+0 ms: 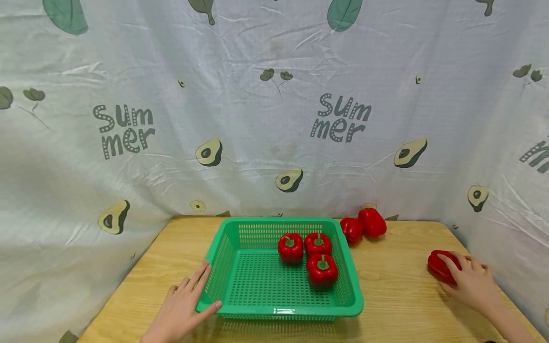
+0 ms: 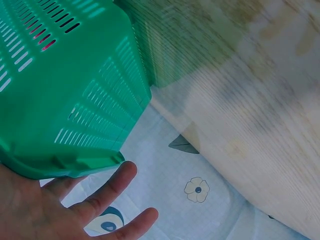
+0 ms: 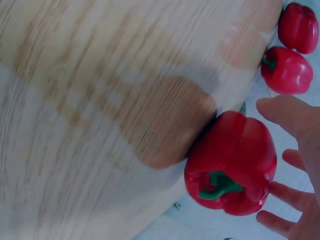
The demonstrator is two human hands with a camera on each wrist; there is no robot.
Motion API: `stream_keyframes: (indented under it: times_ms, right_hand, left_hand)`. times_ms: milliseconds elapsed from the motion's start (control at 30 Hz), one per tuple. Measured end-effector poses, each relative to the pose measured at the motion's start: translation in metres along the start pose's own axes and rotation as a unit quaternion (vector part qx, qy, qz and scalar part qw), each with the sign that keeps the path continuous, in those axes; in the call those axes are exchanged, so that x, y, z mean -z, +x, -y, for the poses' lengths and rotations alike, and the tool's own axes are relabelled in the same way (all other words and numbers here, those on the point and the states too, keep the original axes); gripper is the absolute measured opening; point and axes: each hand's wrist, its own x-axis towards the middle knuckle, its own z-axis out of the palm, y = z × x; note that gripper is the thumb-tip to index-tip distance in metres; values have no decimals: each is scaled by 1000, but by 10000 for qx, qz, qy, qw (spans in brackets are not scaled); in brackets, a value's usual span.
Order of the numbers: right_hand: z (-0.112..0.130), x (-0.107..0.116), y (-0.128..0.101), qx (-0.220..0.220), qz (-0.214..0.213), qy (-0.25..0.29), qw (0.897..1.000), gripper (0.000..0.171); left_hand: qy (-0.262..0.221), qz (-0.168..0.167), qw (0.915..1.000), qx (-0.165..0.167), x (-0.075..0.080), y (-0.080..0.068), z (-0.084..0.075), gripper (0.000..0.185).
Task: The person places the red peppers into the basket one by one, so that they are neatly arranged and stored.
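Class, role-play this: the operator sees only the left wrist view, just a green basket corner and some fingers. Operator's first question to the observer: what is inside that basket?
Observer: Three red peppers sit in the green basket, toward its right side, stems up.
Operator: Where is the other hand?
Observer: The right hand rests on a fourth pepper lying on the table, right of the basket; its grip is not closed yet.
Operator: Any more peppers out there?
Observer: Yes, two peppers lie by the cloth backdrop, behind the basket's right corner.
Operator: And my hand?
Observer: The left hand touches the basket's near left corner.
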Motion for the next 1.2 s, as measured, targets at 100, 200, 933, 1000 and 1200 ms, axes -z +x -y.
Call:
stream_keyframes:
  times_ms: [100, 200, 933, 1000, 1200]
  right_hand:
    - [-3, -2, -1, -212, 125, 72, 9997, 75]
    - [-5, -2, -1, -504, 380, 148, 9979, 79]
    - [-17, -8, -2, -1222, 1118, 472, 9851, 81]
    - [-16, -8, -2, -1243, 1137, 525, 9843, 81]
    - [-15, -10, -3, -1189, 975, 636, 9861, 84]
  left_hand:
    - [-28, -24, 10000, -16, 0, 0, -1, 78]
    - [-60, 18, 10000, -7, 2, 1, -1, 78]
    - [22, -77, 10000, -51, 0, 1, -1, 78]
    - [36, -98, 9999, -51, 1, 2, -1, 78]
    - [27, -36, 10000, -13, 1, 1, -2, 78]
